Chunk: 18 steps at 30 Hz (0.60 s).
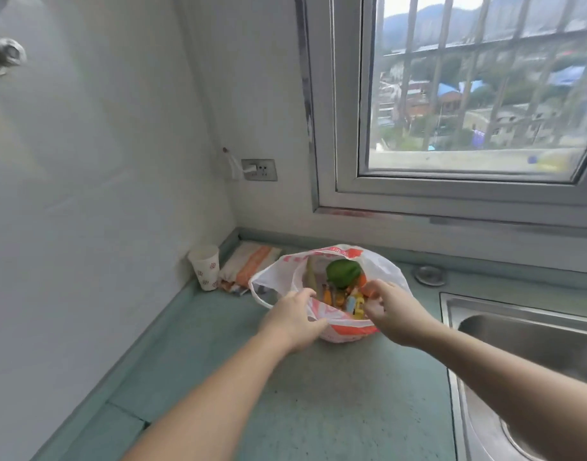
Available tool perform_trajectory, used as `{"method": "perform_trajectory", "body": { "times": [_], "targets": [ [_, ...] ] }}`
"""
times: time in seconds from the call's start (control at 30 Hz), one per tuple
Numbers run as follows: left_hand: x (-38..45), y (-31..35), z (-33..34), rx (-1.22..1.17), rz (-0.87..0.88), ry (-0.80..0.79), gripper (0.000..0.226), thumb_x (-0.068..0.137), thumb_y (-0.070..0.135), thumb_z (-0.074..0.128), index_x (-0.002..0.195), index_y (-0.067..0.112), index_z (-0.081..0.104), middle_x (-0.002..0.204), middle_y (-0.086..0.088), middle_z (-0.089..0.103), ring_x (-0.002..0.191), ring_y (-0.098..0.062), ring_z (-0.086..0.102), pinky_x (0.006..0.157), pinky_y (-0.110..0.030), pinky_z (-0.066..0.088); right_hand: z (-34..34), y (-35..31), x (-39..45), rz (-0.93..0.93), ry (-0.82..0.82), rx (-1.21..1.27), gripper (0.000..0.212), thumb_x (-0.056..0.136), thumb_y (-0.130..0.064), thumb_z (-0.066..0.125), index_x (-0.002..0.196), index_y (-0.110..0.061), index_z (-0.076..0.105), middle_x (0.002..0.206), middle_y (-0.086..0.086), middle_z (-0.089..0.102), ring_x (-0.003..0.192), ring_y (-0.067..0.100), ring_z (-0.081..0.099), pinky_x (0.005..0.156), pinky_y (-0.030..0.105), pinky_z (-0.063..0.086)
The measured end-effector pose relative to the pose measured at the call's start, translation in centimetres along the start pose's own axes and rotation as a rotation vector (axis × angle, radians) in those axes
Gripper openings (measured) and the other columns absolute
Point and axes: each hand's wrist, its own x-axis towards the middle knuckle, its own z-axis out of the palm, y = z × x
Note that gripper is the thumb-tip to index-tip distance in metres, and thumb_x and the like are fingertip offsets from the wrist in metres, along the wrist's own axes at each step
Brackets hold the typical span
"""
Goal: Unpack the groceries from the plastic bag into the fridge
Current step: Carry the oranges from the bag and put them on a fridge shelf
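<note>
sink (531,341): cut off right, bottom | plastic bag (381,261) contents: small, blurred | right hand (390,309) fingertips: hidden

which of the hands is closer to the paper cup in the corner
Left. The left hand grips the near rim of the plastic bag, on the side facing the paper cup. The right hand reaches into the bag's far side.

Thin, translucent white plastic bag with red print (338,327): crinkled, slightly glossy film. Green speckled countertop (318,394): matt, stone-like finish. Brushed stainless-steel sink (531,337): smooth metal with soft sheen. White paper cup with red flower print (205,266): matt. Wall socket plate (259,169): brushed metal. Window frame (345,128): smooth, light-coloured metal.
</note>
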Motion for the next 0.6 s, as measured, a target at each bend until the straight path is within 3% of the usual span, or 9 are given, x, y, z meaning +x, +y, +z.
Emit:
{"method": "perform_trajectory", "body": {
  "times": [0.17, 0.27, 0.37, 0.5, 0.6],
  "targets": [
    [7.7, -0.4, 2.3, -0.039, 0.085, -0.131, 0.044, 0.093, 0.039, 0.048, 0.133, 0.021, 0.05, 0.127, -0.001, 0.06, 0.11, -0.022, 0.058, 0.088, -0.036, 0.051, 1.4, 0.2, 4.1, 0.144, 0.018, -0.054, 0.036, 0.093, -0.012, 0.041, 0.126, -0.015, 0.054, 0.123, 0.007, 0.06, 0.108, 0.023, 0.056, 0.093, 0.033, 0.049],
    [11.1, -0.1, 3.9, -0.112, 0.09, -0.215, 0.035, 0.097, 0.039, 0.041, 0.122, 0.019, 0.056, 0.118, -0.003, 0.064, 0.104, -0.024, 0.06, 0.092, -0.043, 0.052, 2.1, 0.2, 6.1, 0.195, 0.013, -0.084, 0.034, 0.095, -0.012, 0.041, 0.127, -0.018, 0.054, 0.121, 0.005, 0.06, 0.107, 0.022, 0.057, 0.09, 0.029, 0.05],
    [13.3, -0.6, 4.6, -0.097, 0.101, -0.278, 0.035, 0.097, 0.037, 0.037, 0.113, 0.016, 0.06, 0.114, -0.008, 0.065, 0.101, -0.028, 0.06, 0.091, -0.042, 0.051, 3.3, 0.4, 8.0, 0.237, -0.015, -0.121, 0.037, 0.091, -0.003, 0.04, 0.122, -0.016, 0.057, 0.12, 0.007, 0.062, 0.108, 0.025, 0.058, 0.092, 0.034, 0.049],
    [15.6, -2.6, 4.9, 0.126, 0.067, -0.3, 0.027, 0.096, 0.019, 0.044, 0.117, 0.017, 0.06, 0.115, -0.008, 0.064, 0.104, -0.029, 0.06, 0.086, -0.038, 0.052, 5.9, 1.1, 10.6, 0.246, -0.072, -0.147, 0.045, 0.087, 0.003, 0.045, 0.125, -0.018, 0.057, 0.124, 0.006, 0.061, 0.112, 0.024, 0.057, 0.096, 0.034, 0.05],
    [15.9, -4.4, 4.9, 0.382, 0.083, -0.281, 0.027, 0.091, 0.015, 0.056, 0.118, 0.016, 0.06, 0.115, -0.01, 0.062, 0.111, -0.031, 0.056, 0.097, -0.044, 0.047, 7.6, 1.6, 12.0, 0.212, -0.105, -0.189, 0.042, 0.087, -0.011, 0.06, 0.128, -0.02, 0.057, 0.126, 0.001, 0.06, 0.113, 0.02, 0.057, 0.095, 0.028, 0.048]
  ]
}}
